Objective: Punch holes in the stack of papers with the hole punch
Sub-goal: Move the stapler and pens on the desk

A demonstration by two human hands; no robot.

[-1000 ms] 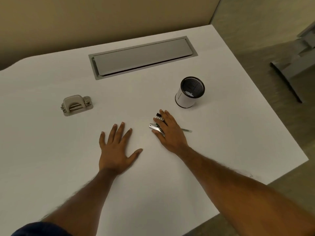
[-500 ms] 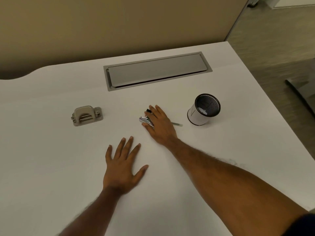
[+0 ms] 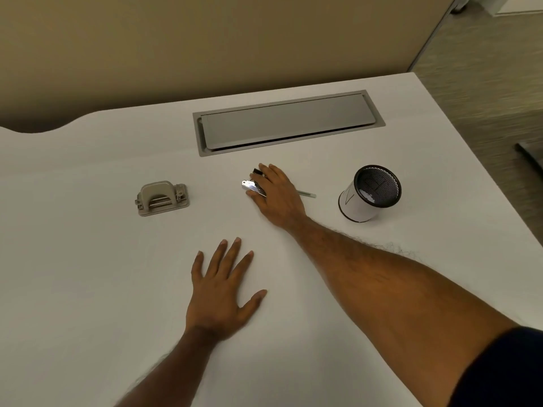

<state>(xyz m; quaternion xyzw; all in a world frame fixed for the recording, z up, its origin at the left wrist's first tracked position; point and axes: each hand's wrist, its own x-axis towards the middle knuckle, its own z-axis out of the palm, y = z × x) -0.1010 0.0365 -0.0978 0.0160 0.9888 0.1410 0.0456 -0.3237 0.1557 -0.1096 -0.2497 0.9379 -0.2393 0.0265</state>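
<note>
The grey hole punch [image 3: 162, 198] stands on the white desk [image 3: 88, 274] at the left, with neither hand touching it. My left hand [image 3: 221, 292] lies flat on the desk near me, fingers spread and holding nothing. Farther back, my right hand [image 3: 277, 195] covers a silver metal tool [image 3: 249, 185], which sits between thumb and index finger. A small black piece [image 3: 256, 171] shows at the fingertips, and a thin pen [image 3: 307, 193] pokes out to the right of the hand. I cannot make out a stack of papers.
A black mesh cup with a white sleeve [image 3: 370, 193] stands to the right of my right hand. A grey cable hatch [image 3: 288, 123] is set into the desk behind. The desk's right edge drops to the floor.
My right hand has slid left with the silver tool and pen, away from the mesh cup and closer to the hole punch. The left hand stays flat. The view has shifted.
</note>
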